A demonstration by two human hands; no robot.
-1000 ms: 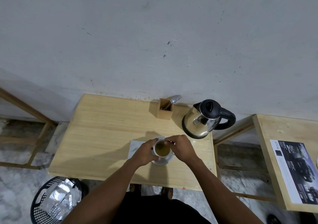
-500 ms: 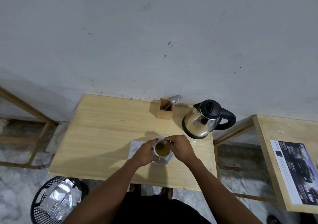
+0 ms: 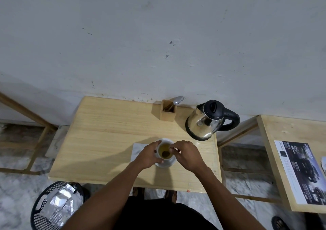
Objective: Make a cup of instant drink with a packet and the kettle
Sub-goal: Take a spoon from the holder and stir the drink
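A white cup of yellow-brown liquid stands on a white saucer near the front of the wooden table. My left hand wraps around the cup's left side. My right hand is at the cup's right rim, its fingertips pinched on a thin stirrer that dips into the drink; a dark blob shows in the liquid. The steel kettle, with a black lid and handle, stands at the back right corner, apart from both hands.
A wooden holder with a spoon and fork is by the wall. A white sheet lies under my left hand. A black basket with foil packets sits on the floor at left. A leaflet lies on the right table.
Both hands stay at the cup. The right fingertips have shifted slightly at the rim, and a dark blob now shows in the liquid.
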